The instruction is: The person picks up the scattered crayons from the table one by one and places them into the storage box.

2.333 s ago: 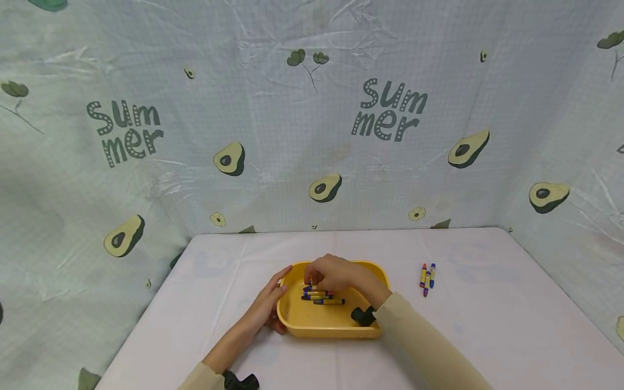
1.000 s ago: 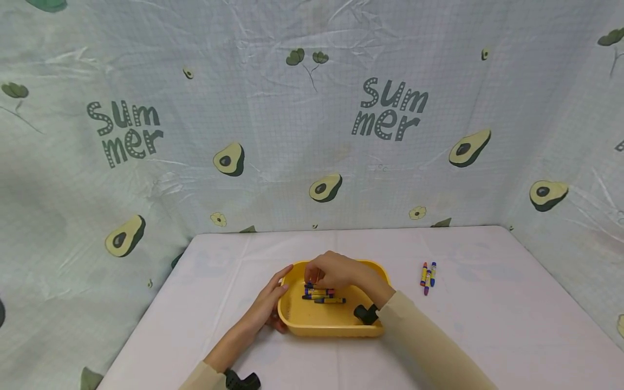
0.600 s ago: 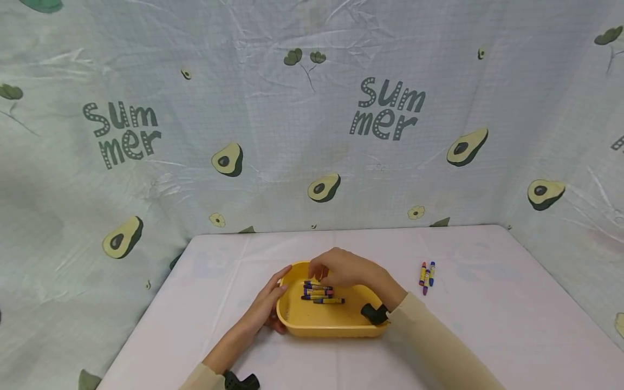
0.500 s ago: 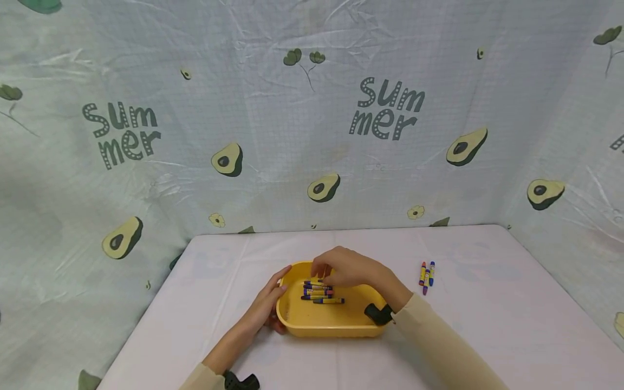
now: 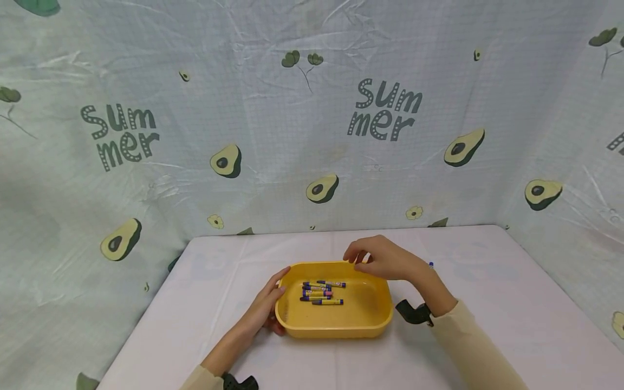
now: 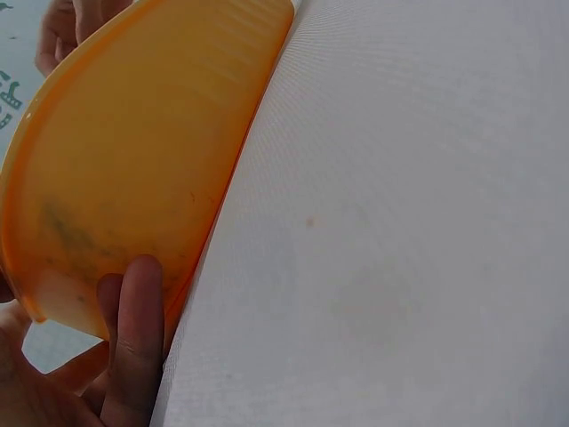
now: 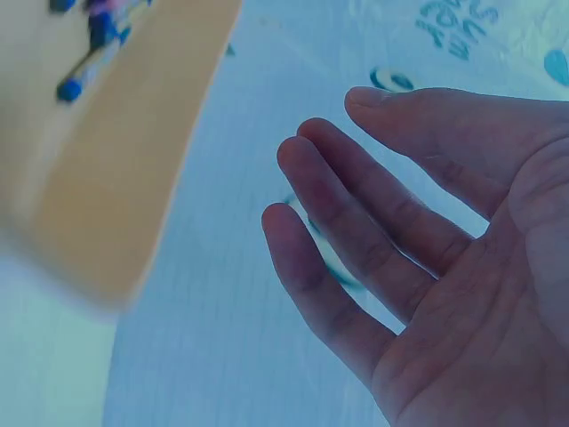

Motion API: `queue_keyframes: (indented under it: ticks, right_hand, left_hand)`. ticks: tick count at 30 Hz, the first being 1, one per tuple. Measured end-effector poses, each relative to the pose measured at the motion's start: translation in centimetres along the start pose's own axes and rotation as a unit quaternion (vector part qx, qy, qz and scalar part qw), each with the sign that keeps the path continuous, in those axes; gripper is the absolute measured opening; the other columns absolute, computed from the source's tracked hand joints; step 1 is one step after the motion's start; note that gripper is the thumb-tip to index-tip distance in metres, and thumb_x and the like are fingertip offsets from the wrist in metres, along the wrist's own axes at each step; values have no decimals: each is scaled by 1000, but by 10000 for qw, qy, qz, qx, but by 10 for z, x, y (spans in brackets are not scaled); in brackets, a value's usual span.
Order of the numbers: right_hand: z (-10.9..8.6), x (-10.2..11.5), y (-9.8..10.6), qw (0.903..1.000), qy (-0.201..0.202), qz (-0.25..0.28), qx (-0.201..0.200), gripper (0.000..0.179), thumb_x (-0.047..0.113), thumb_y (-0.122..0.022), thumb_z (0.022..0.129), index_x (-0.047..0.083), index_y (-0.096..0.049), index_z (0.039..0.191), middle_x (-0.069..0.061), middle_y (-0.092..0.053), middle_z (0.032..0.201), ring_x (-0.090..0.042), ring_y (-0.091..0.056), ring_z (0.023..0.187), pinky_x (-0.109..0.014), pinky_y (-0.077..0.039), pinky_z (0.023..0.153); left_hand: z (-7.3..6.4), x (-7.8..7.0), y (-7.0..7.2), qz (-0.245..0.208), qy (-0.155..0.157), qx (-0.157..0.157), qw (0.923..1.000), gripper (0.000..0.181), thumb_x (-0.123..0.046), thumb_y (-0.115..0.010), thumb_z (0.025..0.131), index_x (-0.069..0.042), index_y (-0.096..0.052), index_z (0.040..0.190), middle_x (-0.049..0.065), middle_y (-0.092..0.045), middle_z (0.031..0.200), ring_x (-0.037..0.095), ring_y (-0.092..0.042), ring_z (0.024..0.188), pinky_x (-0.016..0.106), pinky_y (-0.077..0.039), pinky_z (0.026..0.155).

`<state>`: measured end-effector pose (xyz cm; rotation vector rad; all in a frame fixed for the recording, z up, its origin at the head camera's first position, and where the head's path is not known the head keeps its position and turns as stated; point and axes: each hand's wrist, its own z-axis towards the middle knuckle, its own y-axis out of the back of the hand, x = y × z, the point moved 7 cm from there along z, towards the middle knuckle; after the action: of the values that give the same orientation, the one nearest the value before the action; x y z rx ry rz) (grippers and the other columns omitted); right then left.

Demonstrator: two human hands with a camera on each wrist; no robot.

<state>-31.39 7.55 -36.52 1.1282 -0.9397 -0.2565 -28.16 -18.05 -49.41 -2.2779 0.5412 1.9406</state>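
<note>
Bkgd cloth (image 5: pixel 273 108), pale grey, is hanging behind & at sides, showing avocado halves, flowers & "summer" lettering
Table (image 5: pixel 209 281), pale pinkish cover, is filling lower part of head view
Yellow tray (image 5: pixel 336 331), rounded corners, is standing flat on table, approx mid
R sleeve (image 5: pixel 478 346) & L sleeve (image 5: pixel 202 379), both beige, are reaching in from bottom edge
L hand (image 5: pixel 267 300) is gripping tray's left end: thumb lying at rim, other fingers resting along outer wall
R hand (image 5: pixel 385 259) is hovering over tray's far rim, toward right, fingers loosely bent & spread, gaps b/w them showing in R wrist view
Black wrist mounts (image 5: pixel 413 312) are sitting 1 per wrist
Crayons (image 5: pixel 317 293), approx 6, yellow w/ mostly dark blue ends, 1 w/ pink end, are lying roughly side by side inside tray, left of ctr, running left-right, farthest & nearest 1s sticking out to right
Small blue tip (image 5: pixel 431 265) is peeking out behind R forearm (image 5: pixel 434 287), rest hidden
</note>
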Motion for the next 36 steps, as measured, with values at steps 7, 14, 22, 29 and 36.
queue_keyframes:
  ticks: [7, 14, 22, 29, 36]
  right_hand:
    - [-31, -29, 21, 9993, -257, -93, -270, 21, 12, -66, 90, 23, -66, 108, 2, -68, 104, -9, -62, 91, -20, -56, 77]
    - [-62, -69, 31, 9968, -594, 108, -529, 21, 16, -67, 90, 28, -65, 106, 11, -66, 99, -8, -62, 90, -23, -55, 73]
    - [-86, -113, 38, 9936, -817, -112, -772, 20, 12, -65, 90, 24, -66, 106, 4, -68, 101, -7, -61, 90, -25, -55, 78]
    - [-91, -137, 32, 9914, -1058, -142, -756, 18, 6, -61, 90, 11, -67, 106, -4, -70, 97, -9, -61, 87, -23, -54, 74]
    - [-94, -153, 24, 9906, -1226, -66, -598, 28, -4, -54, 85, 9, -67, 106, -1, -69, 96, -14, -61, 90, -25, -54, 77]
  left_hand:
    - [1, 0, -1, 16, 5, 6, 10000, 44, -41, -35, 103, -48, -26, 146, 20, -68, 86, 21, -64, 52, 39, -58, 49]
    - [1, 0, -1, -43, -42, 37, 10000, 44, -41, -35, 103, -48, -26, 146, 22, -64, 105, 21, -64, 54, 40, -58, 49]
    - [3, -1, -1, -1, -41, -12, 10000, 45, -45, -37, 102, -49, -26, 145, 21, -62, 109, 22, -65, 57, 41, -58, 49]
    - [2, 1, -1, -9, -36, -10, 10000, 45, -43, -36, 103, -48, -25, 146, 22, -62, 107, 21, -64, 56, 41, -58, 50]
    - [1, -1, -1, -4, -87, 33, 10000, 45, -42, -34, 103, -47, -25, 147, 22, -64, 105, 20, -64, 54, 40, -58, 49]
